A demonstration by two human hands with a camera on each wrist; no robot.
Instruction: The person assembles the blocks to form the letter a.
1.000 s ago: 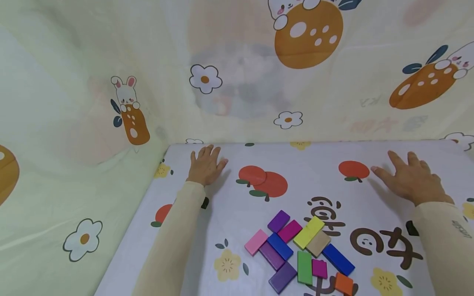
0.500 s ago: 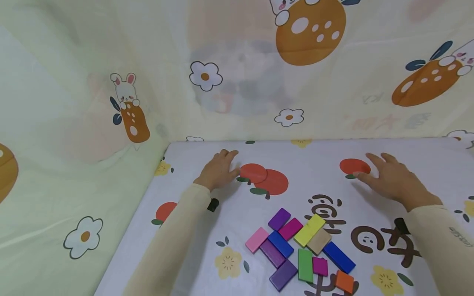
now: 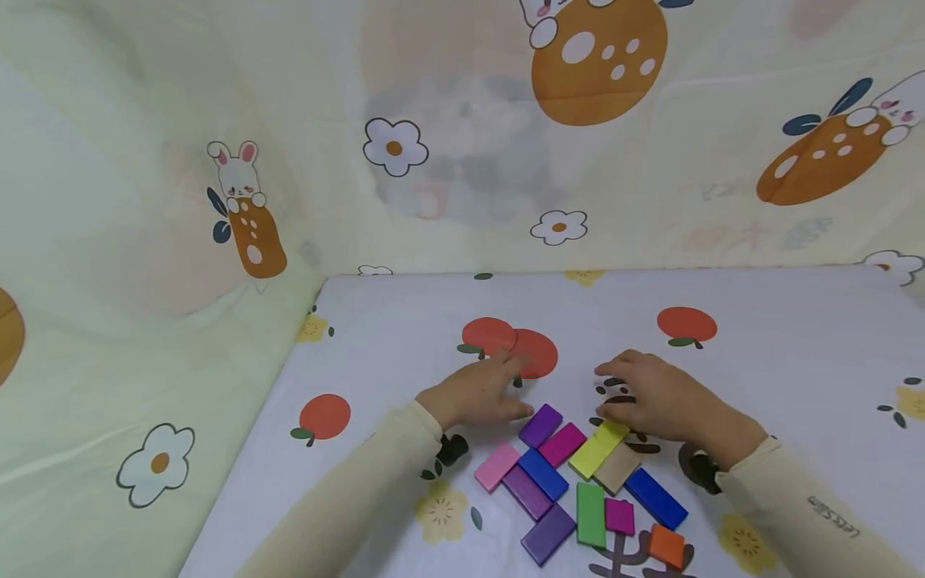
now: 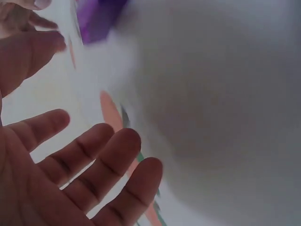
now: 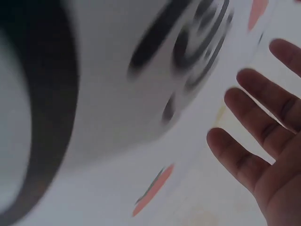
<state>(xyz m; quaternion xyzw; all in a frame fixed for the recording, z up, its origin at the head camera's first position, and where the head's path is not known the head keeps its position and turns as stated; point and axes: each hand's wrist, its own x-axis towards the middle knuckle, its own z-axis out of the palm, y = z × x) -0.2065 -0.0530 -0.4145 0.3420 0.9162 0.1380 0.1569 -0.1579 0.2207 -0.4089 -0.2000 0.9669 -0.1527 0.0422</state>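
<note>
Several coloured wooden blocks lie flat in a loose cluster on the printed cloth. My left hand (image 3: 480, 393) is over the cloth at the cluster's far left, its thumb close to a purple block (image 3: 540, 425). The left wrist view shows that hand (image 4: 89, 165) with spread fingers and the purple block (image 4: 96, 21) near the top. My right hand (image 3: 665, 401) hovers beyond the yellow block (image 3: 599, 450) and the tan block (image 3: 617, 470); whether its thumb touches the yellow one I cannot tell. Relaxed, parted fingers of that hand (image 5: 263, 127) appear in the right wrist view, holding nothing.
Nearer me lie a pink block (image 3: 497, 467), a green block (image 3: 590, 514), a long blue block (image 3: 655, 498) and an orange block (image 3: 666, 546). A patterned curtain (image 3: 462, 209) rises behind the table and along its left side.
Both hands have moved inward and nearer to me, from far apart at the back of the table to the far side of the blocks. The blocks lie as before.
</note>
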